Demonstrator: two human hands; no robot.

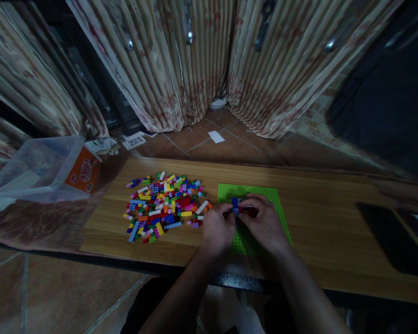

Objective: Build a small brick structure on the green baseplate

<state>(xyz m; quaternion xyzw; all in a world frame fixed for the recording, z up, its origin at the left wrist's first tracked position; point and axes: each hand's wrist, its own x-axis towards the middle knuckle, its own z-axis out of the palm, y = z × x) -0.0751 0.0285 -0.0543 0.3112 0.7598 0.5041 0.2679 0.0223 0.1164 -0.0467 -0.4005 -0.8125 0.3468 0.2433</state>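
Observation:
My left hand (218, 228) and my right hand (264, 221) meet over a bright green baseplate (251, 191) on a wooden board. Between their fingertips sits a small cluster of blue and red bricks (241, 208), and both hands are closed on it in a pinch. Whether the cluster touches the plate is hidden by my fingers. To the left of my hands lies a loose pile of several small coloured bricks (163, 204), spread flat on the board.
The wooden board (334, 218) lies low over a tiled floor. A clear plastic tub with an orange label (45, 169) stands at the far left. A dark phone-like slab (392, 236) lies at the right. Striped curtains (181, 60) hang behind.

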